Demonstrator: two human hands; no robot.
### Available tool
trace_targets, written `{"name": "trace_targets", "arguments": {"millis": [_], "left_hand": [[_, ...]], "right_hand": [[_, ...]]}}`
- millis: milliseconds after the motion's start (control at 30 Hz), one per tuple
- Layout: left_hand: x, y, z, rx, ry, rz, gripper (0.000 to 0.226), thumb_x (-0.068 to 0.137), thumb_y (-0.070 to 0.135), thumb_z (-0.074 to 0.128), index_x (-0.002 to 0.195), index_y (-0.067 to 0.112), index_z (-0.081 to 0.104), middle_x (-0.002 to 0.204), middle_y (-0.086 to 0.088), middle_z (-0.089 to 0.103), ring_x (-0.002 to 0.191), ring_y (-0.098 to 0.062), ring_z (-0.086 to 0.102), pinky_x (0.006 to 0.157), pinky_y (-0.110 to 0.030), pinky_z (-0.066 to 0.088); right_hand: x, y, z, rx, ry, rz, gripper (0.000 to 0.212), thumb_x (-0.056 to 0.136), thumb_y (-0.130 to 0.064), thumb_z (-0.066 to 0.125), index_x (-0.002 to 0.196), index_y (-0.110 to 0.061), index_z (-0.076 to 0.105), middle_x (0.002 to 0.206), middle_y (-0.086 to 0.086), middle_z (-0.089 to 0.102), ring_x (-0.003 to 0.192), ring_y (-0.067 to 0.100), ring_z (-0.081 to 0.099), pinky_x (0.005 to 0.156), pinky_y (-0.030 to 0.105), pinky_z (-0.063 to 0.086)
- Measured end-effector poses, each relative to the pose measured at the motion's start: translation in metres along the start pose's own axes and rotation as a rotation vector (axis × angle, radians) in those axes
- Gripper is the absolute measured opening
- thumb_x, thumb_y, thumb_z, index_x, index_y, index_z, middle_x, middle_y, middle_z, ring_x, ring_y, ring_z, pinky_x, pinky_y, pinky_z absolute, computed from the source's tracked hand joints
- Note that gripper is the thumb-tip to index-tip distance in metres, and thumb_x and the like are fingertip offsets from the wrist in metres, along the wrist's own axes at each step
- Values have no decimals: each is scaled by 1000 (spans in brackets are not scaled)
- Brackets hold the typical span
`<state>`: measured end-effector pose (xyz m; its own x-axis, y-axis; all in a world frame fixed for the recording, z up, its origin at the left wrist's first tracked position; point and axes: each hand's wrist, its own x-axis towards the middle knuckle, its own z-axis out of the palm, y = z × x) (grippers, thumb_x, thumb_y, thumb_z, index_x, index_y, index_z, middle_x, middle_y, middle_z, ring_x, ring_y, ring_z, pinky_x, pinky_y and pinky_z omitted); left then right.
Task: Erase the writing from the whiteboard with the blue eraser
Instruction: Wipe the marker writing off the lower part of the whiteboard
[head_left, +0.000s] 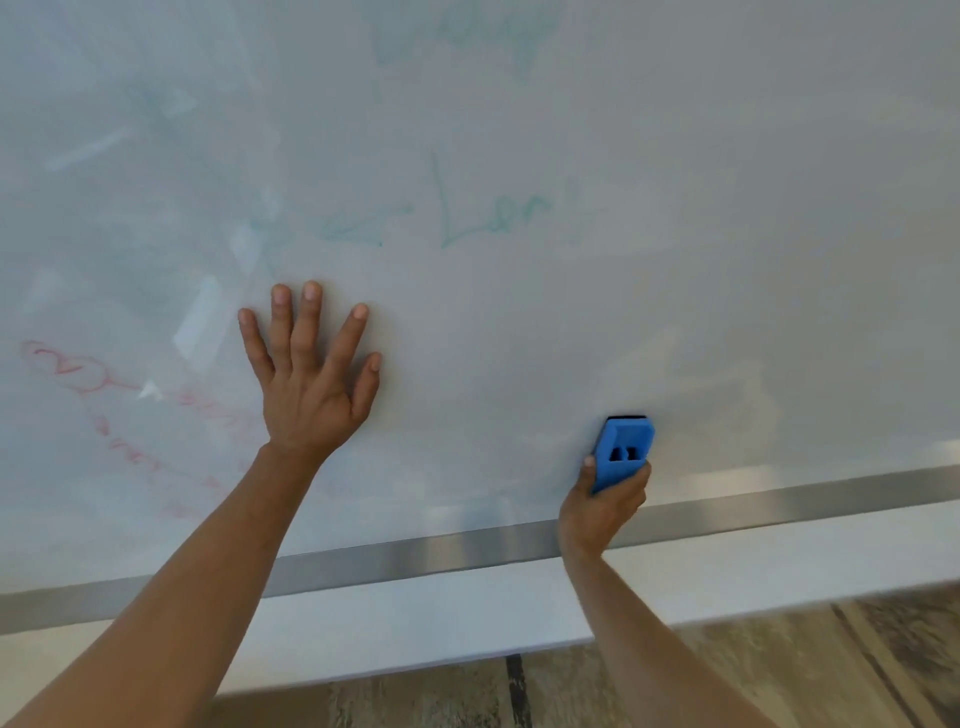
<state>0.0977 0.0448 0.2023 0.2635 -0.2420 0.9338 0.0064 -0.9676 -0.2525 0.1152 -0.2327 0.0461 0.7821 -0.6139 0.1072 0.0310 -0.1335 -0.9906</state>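
Head view: right hand (602, 506) fingers grip the blue eraser (623, 453) against the whiteboard (675, 260), lower right. Left hand (309, 387) lies flat, fingers spread. Faint green writing (493, 213) reads roughly "Len"; smeared red writing (104, 395) at left is illegible.

Left hand (311, 384) flat on whiteboard (675, 260)
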Motion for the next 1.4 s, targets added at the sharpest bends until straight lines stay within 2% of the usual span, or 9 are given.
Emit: {"name": "trace_targets", "arguments": {"millis": [167, 300, 400, 533, 733, 900, 1067, 1300, 1400], "left_hand": [[9, 23, 4, -61, -9, -1, 53, 96, 37, 55, 144, 22, 38, 165, 0, 0, 152, -26, 2, 116, -64, 4], [12, 28, 9, -41, -11, 4, 55, 96, 40, 53, 145, 21, 39, 161, -9, 15, 152, -26, 5, 115, -65, 6], [11, 27, 13, -8, 12, 19, 55, 95, 41, 54, 144, 20, 40, 164, -5, 10, 151, -28, 8, 115, -65, 7], [10, 26, 15, 12, 33, 33, 57, 93, 42, 54, 145, 20, 41, 164, -4, 9, 151, -29, 10, 114, -66, 9], [9, 28, 17, 28, 52, 23, 59, 93, 42, 53, 145, 19, 40, 164, -5, 10, 151, -30, 11, 114, -66, 10], [11, 29, 14, 0, 36, 8, 57, 93, 41, 54, 144, 19, 41, 163, -5, 11, 151, -28, 9, 114, -65, 9], [19, 46, 10, -61, 7, -31, 59, 92, 36, 60, 144, 20, 38, 164, -3, 6, 152, -27, 5, 112, -70, 4], [30, 71, 20, -68, -16, -19, 61, 93, 40, 59, 146, 19, 37, 162, -6, 15, 151, -27, 7, 111, -71, 5], [29, 70, 24, -40, -3, -3, 64, 92, 40, 61, 148, 19, 36, 164, -4, 11, 151, -29, 9, 112, -70, 4]], "right_hand": [[-69, 18, 15, -289, -351, -371, 62, 78, 0, 80, 133, 2, 50, 132, 24, 48, 123, 42, 49, 98, 51, 51], [-68, 29, 13, -469, -436, -565, 58, 66, 7, 80, 120, -5, 62, 126, 20, 54, 118, 40, 54, 92, 53, 54], [-40, 36, 3, -416, -320, -471, 60, 68, 10, 78, 123, 2, 57, 127, 24, 52, 118, 43, 52, 98, 55, 50], [19, 41, -15, -185, -62, -117, 62, 86, 0, 72, 137, 10, 38, 131, 34, 44, 122, 50, 44, 101, 62, 44], [41, 34, -22, -84, -24, 113, 69, 96, -19, 64, 151, -6, 24, 137, 27, 40, 127, 43, 42, 103, 59, 43], [-38, 20, 10, -130, -175, -117, 64, 88, -4, 72, 142, 7, 39, 135, 29, 46, 127, 45, 47, 104, 58, 46], [-77, 22, 15, -276, -396, -379, 73, 82, 4, 74, 147, -10, 44, 141, 16, 44, 132, 31, 44, 108, 38, 40], [-5, 21, -21, -204, -271, -345, 84, 86, 3, 72, 154, -14, 26, 148, 18, 37, 138, 29, 38, 113, 38, 34], [42, 17, -40, -62, -114, -184, 84, 92, -5, 67, 155, -14, 13, 144, 24, 37, 137, 34, 39, 113, 41, 37]]}}
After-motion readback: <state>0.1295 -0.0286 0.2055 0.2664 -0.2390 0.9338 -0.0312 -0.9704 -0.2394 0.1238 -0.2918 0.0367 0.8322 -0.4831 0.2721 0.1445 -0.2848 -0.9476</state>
